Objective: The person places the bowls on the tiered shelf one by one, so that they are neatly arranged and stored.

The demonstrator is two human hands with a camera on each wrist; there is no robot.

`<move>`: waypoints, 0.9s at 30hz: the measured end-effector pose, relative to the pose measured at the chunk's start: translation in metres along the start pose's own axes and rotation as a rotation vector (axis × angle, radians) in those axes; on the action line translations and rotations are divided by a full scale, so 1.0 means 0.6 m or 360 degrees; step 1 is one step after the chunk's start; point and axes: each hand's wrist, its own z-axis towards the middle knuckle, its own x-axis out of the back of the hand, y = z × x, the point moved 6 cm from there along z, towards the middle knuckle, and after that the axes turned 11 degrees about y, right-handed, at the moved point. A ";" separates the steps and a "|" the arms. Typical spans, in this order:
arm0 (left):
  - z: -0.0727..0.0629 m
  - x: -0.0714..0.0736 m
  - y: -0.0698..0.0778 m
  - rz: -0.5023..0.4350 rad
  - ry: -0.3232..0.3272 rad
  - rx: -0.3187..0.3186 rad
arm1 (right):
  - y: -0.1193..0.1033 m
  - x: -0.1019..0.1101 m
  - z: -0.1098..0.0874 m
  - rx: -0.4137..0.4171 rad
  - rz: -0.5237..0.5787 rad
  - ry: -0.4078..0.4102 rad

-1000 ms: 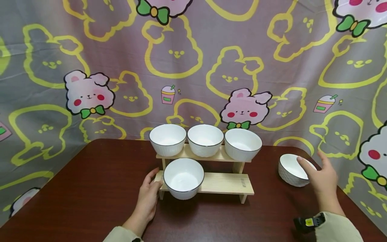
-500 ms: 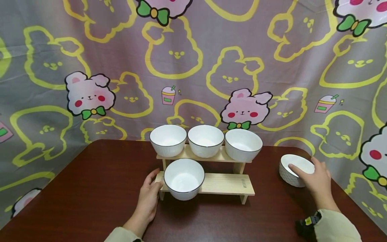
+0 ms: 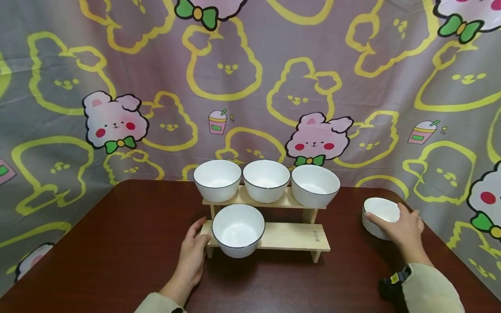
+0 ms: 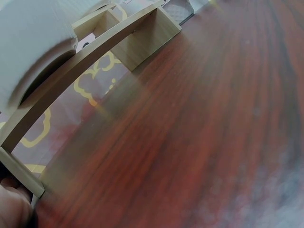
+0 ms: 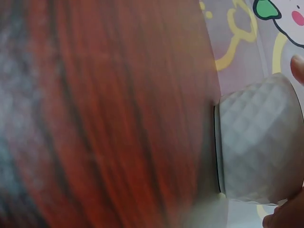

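Note:
My left hand (image 3: pixel 191 258) grips the left end of a two-step wooden display stand (image 3: pixel 293 237). In the left wrist view a bit of that hand (image 4: pixel 14 206) shows against the stand's end leg. One white bowl with a dark rim (image 3: pixel 238 230) sits on the left part of the lower step, beside this hand. Far to the right, my right hand (image 3: pixel 409 232) spans another white bowl (image 3: pixel 381 209), thumb at its near-left rim and fingers at its right side. The right wrist view shows this bowl's diamond-textured wall (image 5: pixel 261 142), with fingertips at two sides.
Three more white bowls stand in a row on the upper step: left (image 3: pixel 217 176), middle (image 3: pixel 266 176) and right (image 3: pixel 315 182). The dark red wooden table (image 3: pixel 117 243) ends at a patterned curtain (image 3: pixel 242 104) behind and on the right.
My right hand has moved left and closed in around the far-right bowl, from above its right side to its rim. The left hand and the stand have stayed put.

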 end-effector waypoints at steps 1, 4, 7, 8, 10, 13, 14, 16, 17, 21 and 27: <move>0.000 0.000 0.000 0.0001 0.0000 -0.0004 | 0.000 -0.001 0.001 -0.0002 -0.0008 -0.0008; 0.001 0.000 0.001 0.0002 0.0002 -0.0010 | -0.001 -0.003 0.003 0.0006 -0.0066 -0.0029; 0.001 0.000 0.002 0.0001 0.0002 -0.0006 | -0.005 -0.005 0.003 0.0029 -0.0109 -0.0040; 0.001 -0.001 0.002 0.0002 0.0002 -0.0005 | -0.006 -0.005 0.002 0.0035 -0.0121 -0.0037; 0.001 -0.001 0.002 0.0003 0.0002 -0.0004 | -0.008 -0.005 0.001 0.0036 -0.0131 -0.0039; 0.000 -0.002 0.002 0.0009 0.0004 -0.0003 | -0.008 -0.005 -0.001 0.0018 -0.0141 -0.0036; 0.001 -0.002 0.002 0.0009 0.0006 -0.0004 | -0.009 -0.005 -0.001 0.0012 -0.0147 -0.0035; 0.001 -0.002 0.002 0.0008 0.0010 -0.0004 | -0.009 -0.006 -0.001 -0.0004 -0.0166 -0.0025; 0.002 -0.001 0.003 0.0003 0.0012 -0.0008 | -0.008 -0.006 0.000 -0.0016 -0.0182 -0.0019; 0.004 0.000 0.003 -0.0017 0.0015 -0.0025 | -0.004 -0.007 0.002 -0.0044 -0.0239 0.0017; 0.003 0.000 0.003 -0.0014 0.0013 -0.0026 | 0.001 -0.007 0.003 -0.0055 -0.0247 0.0056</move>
